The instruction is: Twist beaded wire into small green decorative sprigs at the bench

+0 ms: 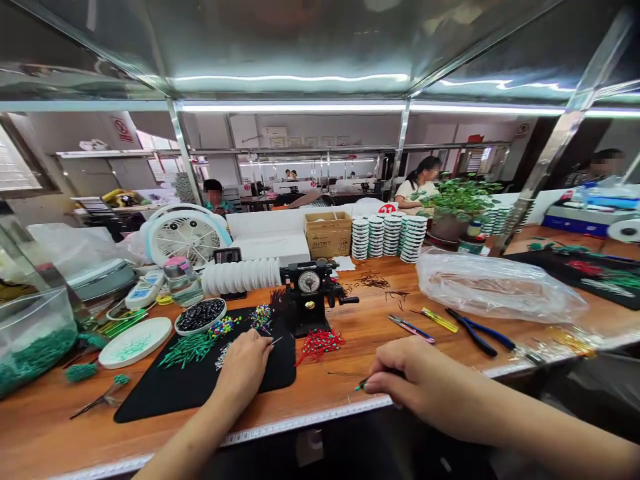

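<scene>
My left hand [245, 360] rests over the black mat [165, 393], its fingers pinched on a thin, pale, needle-like piece [277, 341]. Around it lie green beaded strands [187, 349], small clear beads [221, 357] and loose coloured beads [261, 319]. Near the table's front edge, my right hand [407, 373] is closed on a small dark piece with a green tip [361, 386]; the palm hides the rest of it. Between the hands, a pile of red strands with green beads [323, 343] lies beside a black hand-cranked counter machine [307, 293].
A bowl of black beads [200, 316] and a white plate [135, 342] stand left. To the right are small scissors [411, 329], a yellow cutter [440, 320], blue-handled pliers [475, 333] and a plastic bag [495, 283]. Stacked spools [387, 237] and a fan [187, 237] stand behind.
</scene>
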The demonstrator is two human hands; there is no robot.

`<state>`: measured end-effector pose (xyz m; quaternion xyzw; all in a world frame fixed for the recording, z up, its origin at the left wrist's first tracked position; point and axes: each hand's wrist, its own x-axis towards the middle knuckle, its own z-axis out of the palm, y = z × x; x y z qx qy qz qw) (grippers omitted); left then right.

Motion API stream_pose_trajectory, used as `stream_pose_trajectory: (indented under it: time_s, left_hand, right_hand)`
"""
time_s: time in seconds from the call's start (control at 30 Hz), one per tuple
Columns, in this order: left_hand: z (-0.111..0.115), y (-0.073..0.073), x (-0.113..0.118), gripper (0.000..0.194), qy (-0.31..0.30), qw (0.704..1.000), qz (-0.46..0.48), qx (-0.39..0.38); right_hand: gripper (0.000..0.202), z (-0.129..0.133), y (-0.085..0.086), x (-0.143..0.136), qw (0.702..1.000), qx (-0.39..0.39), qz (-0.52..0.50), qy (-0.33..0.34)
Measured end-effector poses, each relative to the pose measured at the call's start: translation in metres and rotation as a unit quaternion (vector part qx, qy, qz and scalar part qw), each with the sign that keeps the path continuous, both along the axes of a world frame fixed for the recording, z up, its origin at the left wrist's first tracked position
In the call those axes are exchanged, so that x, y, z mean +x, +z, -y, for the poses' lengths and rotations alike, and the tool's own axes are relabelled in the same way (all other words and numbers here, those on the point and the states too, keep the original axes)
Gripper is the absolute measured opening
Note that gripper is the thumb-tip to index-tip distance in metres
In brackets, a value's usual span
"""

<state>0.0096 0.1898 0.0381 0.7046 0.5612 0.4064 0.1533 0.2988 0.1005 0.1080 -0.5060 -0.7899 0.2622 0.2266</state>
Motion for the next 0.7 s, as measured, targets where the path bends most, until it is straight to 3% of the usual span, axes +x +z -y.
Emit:
stream_pose_trajectory:
  time_s: [0.1, 0.13, 0.2, 0.27, 0.33, 0.47, 0.57, 0.7]
  left_hand:
    - [0.019, 0.018, 0.008, 0.015, -0.041, 0.999, 0.021, 0.012]
    - [0.031, 0.027, 0.011, 0.018, -0.088, 0.995, 0.047, -0.018]
    - [0.056, 0.042, 0.017, 0.023, -0.226, 0.95, 0.102, -0.189]
    - [0.075, 0.051, 0.021, 0.018, -0.278, 0.918, 0.105, -0.263]
    - [0.086, 0.054, 0.021, 0.012, -0.28, 0.912, 0.096, -0.285]
    - [0.094, 0.049, 0.012, 0.019, -0.298, 0.891, 0.122, -0.321]
    - [0.102, 0.047, 0.004, 0.021, -0.324, 0.86, 0.172, -0.354]
    - [0.111, 0.047, 0.0, 0.019, -0.312, 0.839, 0.225, -0.384]
  right_hand:
    - [0.029, 0.001, -0.006, -0.03, 0.999, -0.03, -0.014, -0.003]
    - [0.03, 0.001, -0.009, -0.04, 0.999, -0.044, -0.029, 0.01]
    - [0.031, 0.001, -0.015, -0.057, 0.995, -0.074, -0.063, 0.039]
    - [0.032, 0.0, -0.021, -0.074, 0.991, -0.086, -0.092, 0.05]
    - [0.036, 0.0, -0.026, -0.088, 0.987, -0.089, -0.12, 0.05]
    - [0.041, 0.003, -0.04, -0.107, 0.974, -0.109, -0.187, 0.06]
    - [0.04, 0.008, -0.052, -0.114, 0.961, -0.129, -0.237, 0.057]
    - [0.041, 0.013, -0.059, -0.118, 0.946, -0.151, -0.286, 0.034]
